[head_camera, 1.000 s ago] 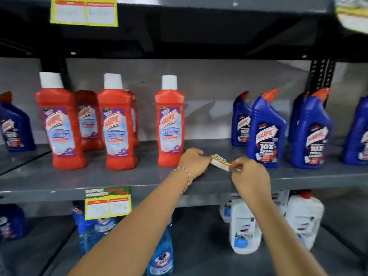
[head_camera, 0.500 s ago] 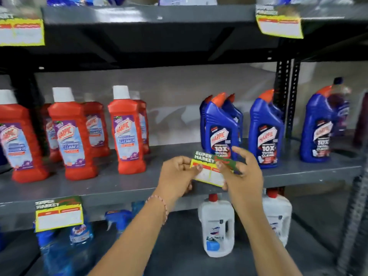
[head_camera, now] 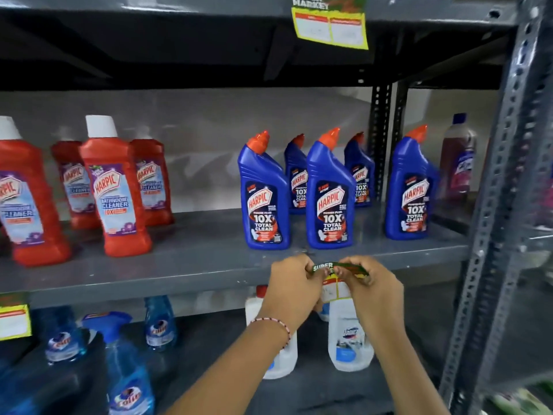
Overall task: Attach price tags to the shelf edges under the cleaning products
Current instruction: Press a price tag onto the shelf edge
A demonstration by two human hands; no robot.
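My left hand (head_camera: 291, 284) and my right hand (head_camera: 372, 287) both pinch the top strip of a yellow and green price tag (head_camera: 336, 281). They hold it against the front edge of the grey middle shelf (head_camera: 149, 290), right below several blue Harpic toilet cleaner bottles (head_camera: 327, 194). The tag's lower part hangs down between my hands. Most of the tag is hidden by my fingers.
Red Harpic bathroom cleaner bottles (head_camera: 115, 190) stand to the left on the same shelf. Another tag (head_camera: 332, 23) hangs from the upper shelf edge, and one (head_camera: 13, 320) at the far left. Blue spray bottles (head_camera: 125, 363) and white bottles (head_camera: 348, 339) stand below. A perforated upright (head_camera: 493, 205) is on the right.
The view has shifted right along the shelf. My hands have lowered the tag from in front of the blue bottles down to the shelf's front edge.
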